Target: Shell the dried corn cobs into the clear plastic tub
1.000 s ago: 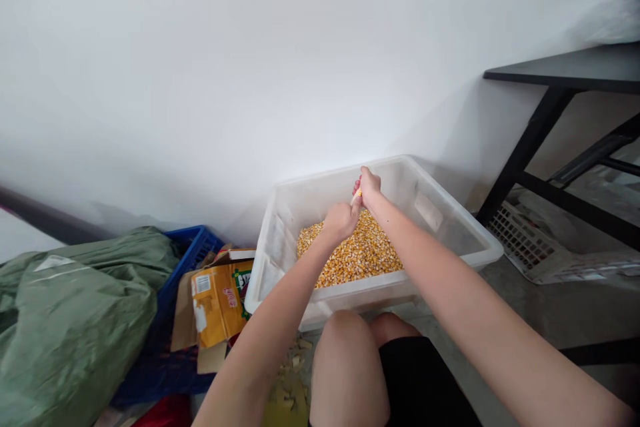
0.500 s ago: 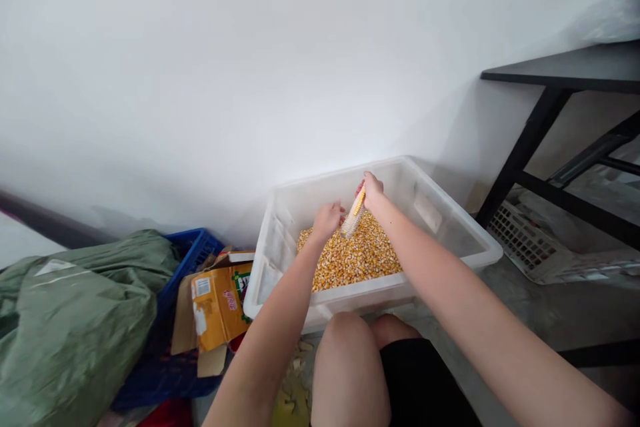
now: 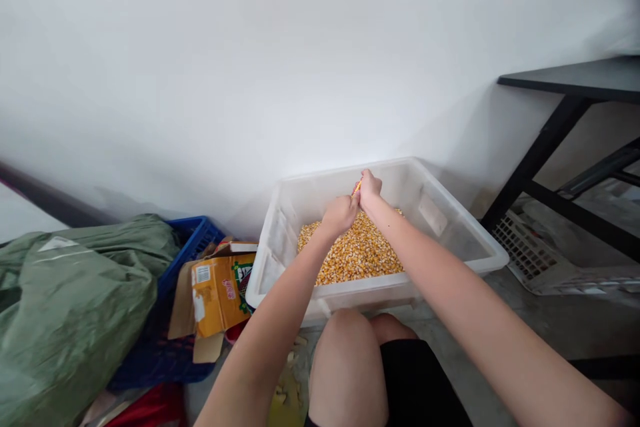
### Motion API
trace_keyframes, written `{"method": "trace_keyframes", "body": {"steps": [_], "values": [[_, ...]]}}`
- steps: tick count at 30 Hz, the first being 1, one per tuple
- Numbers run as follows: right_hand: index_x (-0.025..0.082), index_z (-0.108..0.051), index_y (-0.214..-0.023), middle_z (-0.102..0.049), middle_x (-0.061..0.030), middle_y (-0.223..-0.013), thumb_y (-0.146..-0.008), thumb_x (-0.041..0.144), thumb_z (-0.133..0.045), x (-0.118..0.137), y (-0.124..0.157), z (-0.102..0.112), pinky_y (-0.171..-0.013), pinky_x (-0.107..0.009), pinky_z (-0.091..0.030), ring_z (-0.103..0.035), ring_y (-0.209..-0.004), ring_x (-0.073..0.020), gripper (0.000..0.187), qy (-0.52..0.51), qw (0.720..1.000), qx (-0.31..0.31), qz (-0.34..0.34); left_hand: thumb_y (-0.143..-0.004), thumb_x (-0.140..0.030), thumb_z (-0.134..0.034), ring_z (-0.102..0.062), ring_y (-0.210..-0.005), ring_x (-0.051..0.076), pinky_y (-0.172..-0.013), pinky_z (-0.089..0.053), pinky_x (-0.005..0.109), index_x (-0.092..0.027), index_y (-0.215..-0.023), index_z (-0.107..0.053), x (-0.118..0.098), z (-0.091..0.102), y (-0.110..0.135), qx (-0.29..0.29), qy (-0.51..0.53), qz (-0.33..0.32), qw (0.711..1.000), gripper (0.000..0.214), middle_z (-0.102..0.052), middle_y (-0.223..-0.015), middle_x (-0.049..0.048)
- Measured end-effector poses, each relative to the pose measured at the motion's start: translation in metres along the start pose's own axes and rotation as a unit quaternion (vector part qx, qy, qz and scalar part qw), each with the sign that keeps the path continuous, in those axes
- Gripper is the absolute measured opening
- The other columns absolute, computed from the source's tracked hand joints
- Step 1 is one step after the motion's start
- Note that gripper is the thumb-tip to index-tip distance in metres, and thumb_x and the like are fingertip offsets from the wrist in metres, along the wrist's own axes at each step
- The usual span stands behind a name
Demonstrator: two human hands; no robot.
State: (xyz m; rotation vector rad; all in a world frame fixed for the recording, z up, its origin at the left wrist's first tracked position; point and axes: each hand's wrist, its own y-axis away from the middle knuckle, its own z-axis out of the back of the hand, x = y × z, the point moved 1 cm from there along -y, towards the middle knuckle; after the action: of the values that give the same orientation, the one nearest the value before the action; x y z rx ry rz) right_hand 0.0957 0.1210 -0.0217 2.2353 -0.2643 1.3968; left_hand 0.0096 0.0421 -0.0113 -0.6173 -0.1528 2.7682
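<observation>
Head view: left hand and right hand grip a corn cob between their fingers, its tip pointing away, above loose kernels.

**Plastic tub at the wall**

Kernels lie in the tub, a corn cob above them between the left hand and right hand. Leftward sit a cardboard box, crate and woven sack; rightward, a folding table stands over a lattice basket.
</observation>
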Motion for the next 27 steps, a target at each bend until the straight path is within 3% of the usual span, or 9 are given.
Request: {"method": "trace_keyframes", "body": {"steps": [11,21,27], "values": [[0.024,-0.04,-0.06,-0.04,0.0044,-0.041,-0.073,0.024,-0.049,-0.006,-0.004,0.0,-0.034,-0.024,-0.033,-0.042,-0.036,-0.0133,0.017,-0.003,0.999,0.035,0.015,-0.096,-0.053,-0.01,-0.062,-0.071,0.021,-0.067,-0.038,0.026,-0.015,-0.068,-0.064,0.008,-0.004,0.001,-0.027,0.031,-0.043,0.998,0.072,-0.066,-0.069,0.0121],[0.022,-0.04,-0.061,-0.039,0.0056,-0.039,-0.072,0.021,-0.051,0.0,0.005,0.003,-0.033,-0.022,-0.031,-0.037,-0.033,-0.0107,0.014,-0.028,0.995,0.087,-0.026,-0.095,-0.055,-0.011,-0.056,-0.062,0.016,-0.062,-0.034,0.025,-0.015,-0.063,-0.06,0.007,-0.002,0.002,-0.013,0.054,-0.038,0.998,0.071,-0.06,-0.06,0.0078],[0.022,-0.038,-0.059,-0.037,0.0063,-0.039,-0.071,0.019,-0.051,0.006,0.008,0.003,-0.034,-0.022,-0.034,-0.035,-0.033,-0.0092,0.018,-0.086,0.988,0.115,-0.05,-0.096,-0.051,-0.018,-0.05,-0.056,0.014,-0.057,-0.032,0.024,-0.015,-0.06,-0.056,0.013,-0.001,0.0,-0.045,0.119,0.001,0.992,0.064,-0.053,-0.055,0.004]]}}
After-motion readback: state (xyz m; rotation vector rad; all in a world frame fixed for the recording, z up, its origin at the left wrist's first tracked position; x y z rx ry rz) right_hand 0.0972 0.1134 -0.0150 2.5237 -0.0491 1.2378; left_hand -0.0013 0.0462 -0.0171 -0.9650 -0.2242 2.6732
